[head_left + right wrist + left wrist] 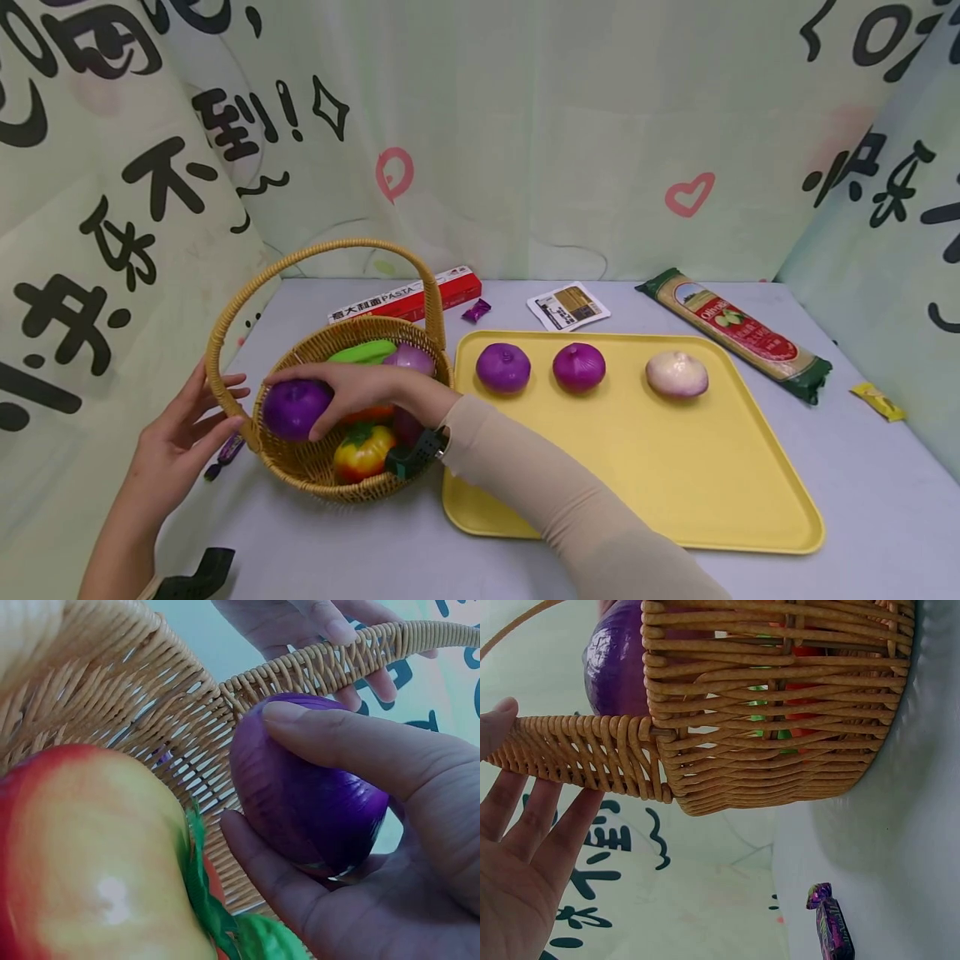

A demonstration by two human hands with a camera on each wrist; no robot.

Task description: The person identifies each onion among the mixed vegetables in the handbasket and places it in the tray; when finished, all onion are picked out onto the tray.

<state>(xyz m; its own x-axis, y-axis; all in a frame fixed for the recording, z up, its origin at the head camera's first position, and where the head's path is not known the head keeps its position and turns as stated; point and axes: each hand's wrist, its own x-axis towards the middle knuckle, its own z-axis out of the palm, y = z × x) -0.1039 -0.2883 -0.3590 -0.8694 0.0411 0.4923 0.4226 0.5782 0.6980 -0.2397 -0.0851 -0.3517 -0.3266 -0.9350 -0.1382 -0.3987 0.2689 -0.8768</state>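
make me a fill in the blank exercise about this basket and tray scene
1. The right hand grips a ____ onion at the basket.
2. The left hand touches the basket's ____.
3. The number of onions lying on the yellow tray is ____.
4. Of those, the onion farthest from the basket is ____.

Missing words: purple; handle; three; white

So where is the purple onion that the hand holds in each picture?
Head: purple onion at the basket's left edge, in the right hand.
Left wrist: top left, behind the basket wall.
Right wrist: centre right, between thumb and fingers.
Shared landmark: the wicker basket handle.
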